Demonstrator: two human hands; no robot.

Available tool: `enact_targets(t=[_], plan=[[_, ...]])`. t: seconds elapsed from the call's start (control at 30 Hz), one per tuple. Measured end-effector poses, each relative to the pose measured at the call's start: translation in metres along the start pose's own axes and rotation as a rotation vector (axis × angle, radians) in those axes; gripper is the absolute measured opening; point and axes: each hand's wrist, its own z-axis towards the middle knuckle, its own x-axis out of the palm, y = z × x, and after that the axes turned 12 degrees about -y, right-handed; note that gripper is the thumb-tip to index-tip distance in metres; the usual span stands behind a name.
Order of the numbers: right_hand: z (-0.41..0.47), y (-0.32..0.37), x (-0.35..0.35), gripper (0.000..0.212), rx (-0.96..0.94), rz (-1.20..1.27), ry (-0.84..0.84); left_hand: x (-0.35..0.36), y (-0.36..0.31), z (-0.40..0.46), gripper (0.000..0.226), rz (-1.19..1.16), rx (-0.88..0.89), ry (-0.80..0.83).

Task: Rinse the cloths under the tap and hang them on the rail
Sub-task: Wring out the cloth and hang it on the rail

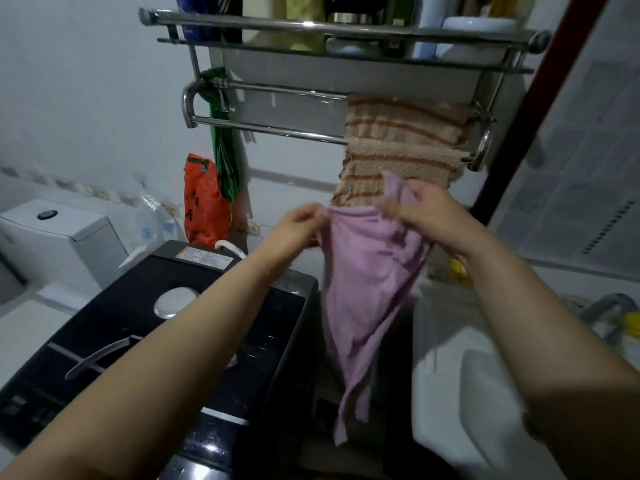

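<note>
A pink cloth [367,289] hangs stretched between both hands, its long tail drooping toward the floor. My left hand [299,223] pinches its top left corner. My right hand [419,207] grips the top right edge, with a bunched corner sticking up above the fingers. Just behind and above, a beige towel with orange stripes [401,147] is draped over the right part of the chrome rail [263,128]. The rail's left part is bare. The tap [606,306] shows at the right edge, partly blurred.
A black washing machine [166,327] fills the lower left, with a white sink [464,358] beside it on the right. A shelf [339,46] with bottles sits above the rail. An orange bag [204,202], a green cloth [221,140] and a white toilet tank [59,233] stand at the left.
</note>
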Motion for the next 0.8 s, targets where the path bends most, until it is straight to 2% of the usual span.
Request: enact_targets(t=[0.07, 0.13, 0.2, 0.23, 0.27, 0.3, 0.37, 0.4, 0.43, 0.47, 0.5, 0.57, 0.63, 0.67, 0.7, 0.73, 0.8], plan=[[0.001, -0.012, -0.008, 0.031, -0.007, -0.471, 0.197, -0.011, -0.016, 0.008, 0.021, 0.017, 0.117, -0.316], [0.003, -0.033, -0.008, 0.019, 0.063, -0.843, 0.348, -0.024, -0.031, 0.015, 0.019, 0.101, 0.33, -0.545], [0.005, -0.05, -0.012, 0.01, 0.073, -0.948, 0.291, -0.033, -0.045, 0.019, 0.017, 0.255, 0.527, -0.635], [0.008, -0.053, -0.014, 0.012, 0.075, -0.853, 0.21, -0.037, -0.049, 0.022, 0.017, 0.397, 0.58, -0.648], [0.009, -0.051, -0.017, 0.019, 0.102, -0.629, 0.105, -0.041, -0.052, 0.023, 0.02, 0.58, 0.589, -0.647], [0.01, -0.046, -0.019, 0.025, 0.195, -0.267, -0.009, -0.046, -0.052, 0.027, 0.024, 0.759, 0.547, -0.628], [0.011, -0.036, -0.021, 0.025, 0.379, 0.49, -0.188, -0.055, -0.047, 0.035, 0.036, 1.015, 0.346, -0.498], [0.013, -0.032, -0.022, 0.023, 0.402, 0.687, -0.238, -0.058, -0.042, 0.036, 0.042, 1.061, 0.229, -0.407], [0.015, -0.03, -0.023, 0.022, 0.397, 0.728, -0.257, -0.061, -0.037, 0.038, 0.048, 1.06, 0.137, -0.341], [0.017, -0.029, -0.02, 0.024, 0.371, 0.694, -0.251, -0.062, -0.036, 0.038, 0.051, 0.999, 0.079, -0.327], [0.017, -0.027, -0.019, 0.033, 0.327, 0.57, -0.206, -0.064, -0.034, 0.042, 0.051, 0.87, 0.049, -0.381], [0.014, -0.018, -0.016, 0.052, 0.168, 0.074, 0.045, -0.062, -0.043, 0.044, 0.045, 0.414, 0.038, -0.616], [0.009, -0.012, -0.008, 0.06, 0.059, -0.509, 0.33, -0.06, -0.059, 0.043, 0.033, -0.006, 0.206, -0.828], [0.011, -0.014, -0.003, 0.058, 0.043, -0.712, 0.375, -0.058, -0.065, 0.041, 0.029, -0.088, 0.329, -0.849], [0.013, -0.014, 0.001, 0.048, 0.055, -0.795, 0.348, -0.056, -0.07, 0.036, 0.027, -0.09, 0.44, -0.815], [0.018, -0.015, 0.002, 0.037, 0.073, -0.821, 0.296, -0.052, -0.072, 0.033, 0.026, -0.038, 0.516, -0.751], [0.023, -0.009, -0.002, 0.029, 0.078, -0.807, 0.174, -0.049, -0.072, 0.028, 0.025, 0.124, 0.542, -0.66]])
